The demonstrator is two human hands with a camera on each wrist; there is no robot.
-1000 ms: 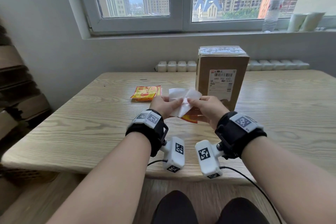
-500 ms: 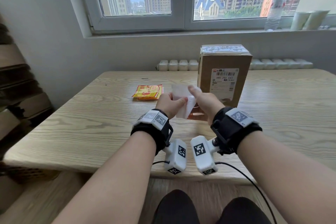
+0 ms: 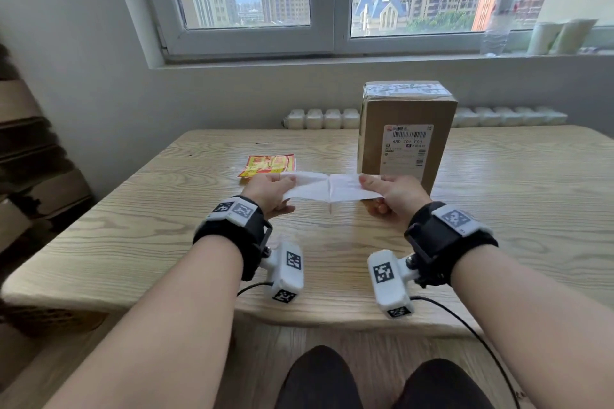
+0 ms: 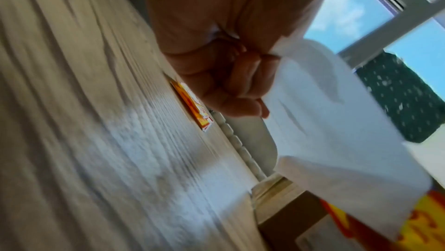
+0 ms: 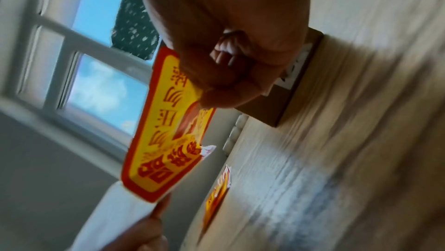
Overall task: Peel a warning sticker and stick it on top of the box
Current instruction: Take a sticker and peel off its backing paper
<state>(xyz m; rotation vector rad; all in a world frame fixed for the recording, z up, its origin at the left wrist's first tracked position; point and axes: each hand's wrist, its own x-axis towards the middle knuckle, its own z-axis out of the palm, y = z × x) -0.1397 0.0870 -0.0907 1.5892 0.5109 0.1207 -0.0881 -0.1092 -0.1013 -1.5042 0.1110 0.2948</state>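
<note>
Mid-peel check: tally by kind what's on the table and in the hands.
Cardboard box: 1
Sticker pile on the table: 1
Warning sticker in right hand: 1
White backing paper in left hand: 1
Total: 4

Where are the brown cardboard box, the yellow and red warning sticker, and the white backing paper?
brown cardboard box [image 3: 375,129], head view, bare front face left of the label.
yellow and red warning sticker [image 5: 154,140], right wrist view, printed face.
white backing paper [image 3: 310,188], head view, left half.
</note>
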